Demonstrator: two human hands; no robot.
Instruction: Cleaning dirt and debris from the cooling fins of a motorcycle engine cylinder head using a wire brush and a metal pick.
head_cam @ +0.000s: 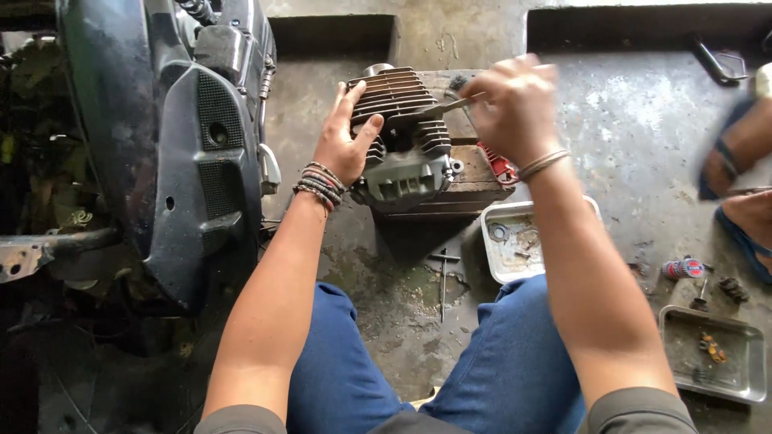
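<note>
1. There is just one camera. It sits on the person's head.
2. It looks steeply down and a little forward, at the floor (643, 137) in front of the person.
3. It is close. Both arms come in from 6 o'clock, and the blue knees fill the bottom edge.
4. The left hand (344, 137) and right hand (515, 104) meet near 12 o'clock, on the engine block (402, 153).
5. A dark scooter (185, 153) stands at 9 o'clock.
6. Two metal trays (712, 354) lie at 3 to 4 o'clock.
7. No second view shares the scene.
</note>
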